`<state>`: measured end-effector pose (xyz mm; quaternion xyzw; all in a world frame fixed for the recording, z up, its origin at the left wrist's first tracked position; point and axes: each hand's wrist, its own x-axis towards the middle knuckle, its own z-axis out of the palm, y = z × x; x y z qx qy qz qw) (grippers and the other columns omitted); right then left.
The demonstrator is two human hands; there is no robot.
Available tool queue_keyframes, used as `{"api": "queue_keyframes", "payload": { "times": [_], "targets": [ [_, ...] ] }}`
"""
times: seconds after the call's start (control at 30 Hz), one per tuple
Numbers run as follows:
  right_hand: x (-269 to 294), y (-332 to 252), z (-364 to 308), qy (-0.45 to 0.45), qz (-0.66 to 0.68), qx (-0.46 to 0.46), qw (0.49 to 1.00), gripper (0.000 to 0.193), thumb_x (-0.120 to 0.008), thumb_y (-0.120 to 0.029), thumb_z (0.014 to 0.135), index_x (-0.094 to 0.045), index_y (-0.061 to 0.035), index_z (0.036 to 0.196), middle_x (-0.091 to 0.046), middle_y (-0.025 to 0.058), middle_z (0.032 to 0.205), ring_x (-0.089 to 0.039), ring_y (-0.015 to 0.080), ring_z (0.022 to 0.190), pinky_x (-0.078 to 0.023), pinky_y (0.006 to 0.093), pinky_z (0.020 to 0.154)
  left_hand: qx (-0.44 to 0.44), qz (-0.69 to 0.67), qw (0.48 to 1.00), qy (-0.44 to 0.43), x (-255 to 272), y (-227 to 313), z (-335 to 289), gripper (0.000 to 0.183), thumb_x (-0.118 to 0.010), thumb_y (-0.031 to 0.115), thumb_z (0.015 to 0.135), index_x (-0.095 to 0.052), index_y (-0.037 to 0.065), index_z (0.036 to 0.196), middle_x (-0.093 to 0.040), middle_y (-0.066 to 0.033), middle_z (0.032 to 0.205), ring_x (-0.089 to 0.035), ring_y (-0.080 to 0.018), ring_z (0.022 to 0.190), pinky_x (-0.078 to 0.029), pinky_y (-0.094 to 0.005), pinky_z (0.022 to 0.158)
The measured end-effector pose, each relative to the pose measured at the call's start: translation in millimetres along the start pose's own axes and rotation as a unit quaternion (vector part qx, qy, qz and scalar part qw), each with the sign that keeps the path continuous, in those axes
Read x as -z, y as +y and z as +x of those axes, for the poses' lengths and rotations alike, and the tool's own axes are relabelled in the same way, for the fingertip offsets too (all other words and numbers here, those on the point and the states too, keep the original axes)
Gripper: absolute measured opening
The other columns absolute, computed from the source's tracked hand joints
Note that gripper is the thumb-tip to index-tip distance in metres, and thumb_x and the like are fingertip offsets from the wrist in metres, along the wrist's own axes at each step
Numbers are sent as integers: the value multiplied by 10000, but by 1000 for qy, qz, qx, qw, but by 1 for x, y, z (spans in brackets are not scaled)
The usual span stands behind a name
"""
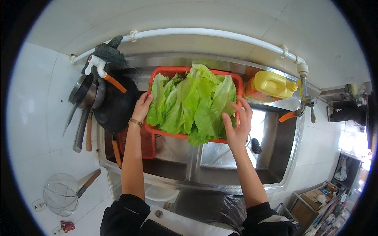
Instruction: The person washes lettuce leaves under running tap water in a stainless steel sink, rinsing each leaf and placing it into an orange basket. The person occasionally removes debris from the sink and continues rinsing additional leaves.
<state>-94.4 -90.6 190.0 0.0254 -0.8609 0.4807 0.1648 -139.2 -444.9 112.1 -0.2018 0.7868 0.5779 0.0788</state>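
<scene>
A red plastic basket sits over the double sink, heaped with green lettuce leaves. Several leaves hang past its near rim. My left hand, with a bracelet or watch at the wrist, is closed on the basket's left rim, and part of its grip is hidden under the edge. At the opposite side, my right hand has its fingers apart and bent over the right rim. Its thumb and fingertips reach the outer lettuce leaves.
Below is the steel sink. A second red basket lies in its left basin. Pans and a dark wok hang at left near a white tap. A yellow jug and another tap stand at right.
</scene>
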Motion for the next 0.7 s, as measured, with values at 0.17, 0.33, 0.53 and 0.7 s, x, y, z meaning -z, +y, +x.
{"api": "queue_keyframes", "payload": {
  "times": [0.17, 0.33, 0.53, 0.7],
  "targets": [
    [9, -16, -27, -77, -103, 158, 979, 309, -759, -157, 650, -687, -146, 951, -574, 54, 1156, -487, 279, 1063, -362, 421, 915, 4, -27, 1000, 4, -1, 5, -2, 391, -556, 258, 968, -549, -18, 1244, -628, -64, 1121, -572, -122, 1006, -438, -255, 888],
    [-3, -4, -39, -77, -99, 220, 967, 279, -707, -81, 609, -673, -139, 880, -594, 37, 1141, -507, 267, 1052, -373, 417, 889, -17, -44, 999, -16, -4, 6, -9, 383, -547, 255, 973, -542, 7, 1265, -613, -60, 1130, -567, -127, 1020, -437, -262, 890],
    [24, 7, -51, 11, 67, -29, 997, 406, -724, 42, 702, -555, -62, 1056, -496, 155, 1303, -453, 324, 1251, -336, 441, 1069, 2, -25, 999, -27, 1, -1, -3, 397, -551, 262, 973, -533, -6, 1266, -620, -60, 1099, -573, -128, 1009, -452, -258, 860],
    [16, 34, -7, -34, 310, -207, 927, 550, -646, -219, 902, -397, -48, 1361, -409, 110, 1413, -372, 253, 1332, -278, 407, 1128, 81, -71, 992, -57, 1, 1, 15, 502, -575, 339, 955, -504, 2, 1320, -596, -88, 1197, -559, -143, 1064, -438, -281, 902]
  ]
}}
